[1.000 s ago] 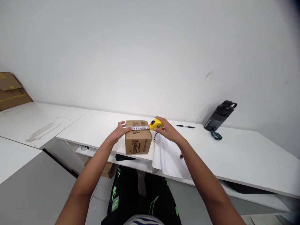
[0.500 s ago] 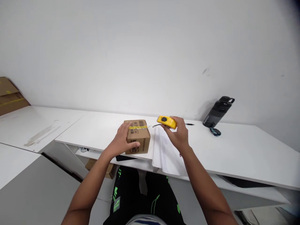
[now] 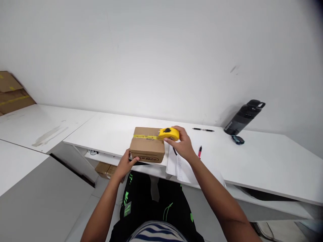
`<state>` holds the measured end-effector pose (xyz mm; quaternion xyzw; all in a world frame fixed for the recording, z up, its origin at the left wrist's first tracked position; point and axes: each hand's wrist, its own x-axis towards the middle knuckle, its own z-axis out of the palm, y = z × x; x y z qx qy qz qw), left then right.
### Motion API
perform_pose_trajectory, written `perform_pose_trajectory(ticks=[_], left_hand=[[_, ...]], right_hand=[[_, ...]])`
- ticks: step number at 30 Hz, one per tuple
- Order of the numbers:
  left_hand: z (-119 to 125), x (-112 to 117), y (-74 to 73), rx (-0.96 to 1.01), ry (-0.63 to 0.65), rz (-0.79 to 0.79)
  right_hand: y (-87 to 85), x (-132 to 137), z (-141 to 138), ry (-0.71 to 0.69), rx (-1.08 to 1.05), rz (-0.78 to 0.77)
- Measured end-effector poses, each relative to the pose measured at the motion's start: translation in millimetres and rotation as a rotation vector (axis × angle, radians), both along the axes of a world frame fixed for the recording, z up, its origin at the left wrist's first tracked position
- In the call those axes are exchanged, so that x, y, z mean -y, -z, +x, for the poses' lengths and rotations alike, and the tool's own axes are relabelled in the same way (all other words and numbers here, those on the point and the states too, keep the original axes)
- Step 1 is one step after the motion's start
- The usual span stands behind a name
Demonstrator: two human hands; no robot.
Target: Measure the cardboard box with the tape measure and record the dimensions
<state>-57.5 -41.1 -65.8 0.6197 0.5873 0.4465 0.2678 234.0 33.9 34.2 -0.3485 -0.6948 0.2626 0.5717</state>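
Observation:
A small brown cardboard box [image 3: 146,147] with a yellow tape strip across its top sits near the front edge of the white desk [image 3: 252,158]. My left hand [image 3: 127,163] grips the box's lower front left corner, fingers curled round it. My right hand [image 3: 182,145] is closed on a yellow tape measure [image 3: 168,133], held at the box's top right corner. White sheets of paper [image 3: 184,166] lie under my right wrist.
A pink pen [image 3: 200,151] lies right of my right hand, a black pen [image 3: 203,129] farther back. A black bottle [image 3: 243,117] and a small dark object [image 3: 237,139] stand at the back right. Flattened cardboard [image 3: 11,94] leans at far left.
The measuring tape drawn across the box top has retracted. My right hand swung away with the tape measure and came back to the box. My left hand slid from the box top to its front corner.

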Motion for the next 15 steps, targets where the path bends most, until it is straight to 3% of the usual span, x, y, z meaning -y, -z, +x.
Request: perform_pose_trajectory(ticks=[4, 7, 11, 15], left_hand=[[27, -11, -36.1, 0.165, -0.023, 0.117], [46, -19, -60.8, 0.287, -0.111, 0.048], [66, -22, -62.9, 0.354, -0.201, 0.043], [77, -20, -58.0, 0.386, -0.216, 0.106]], right_hand=[[-33.1, -13, -44, -0.131, 0.481, 0.101], [-46.1, -24, -75, -0.165, 0.699, 0.145], [-47.1, -34, -98, -0.213, 0.806, 0.150], [-50.9, -35, -98, -0.240, 0.873, 0.168]])
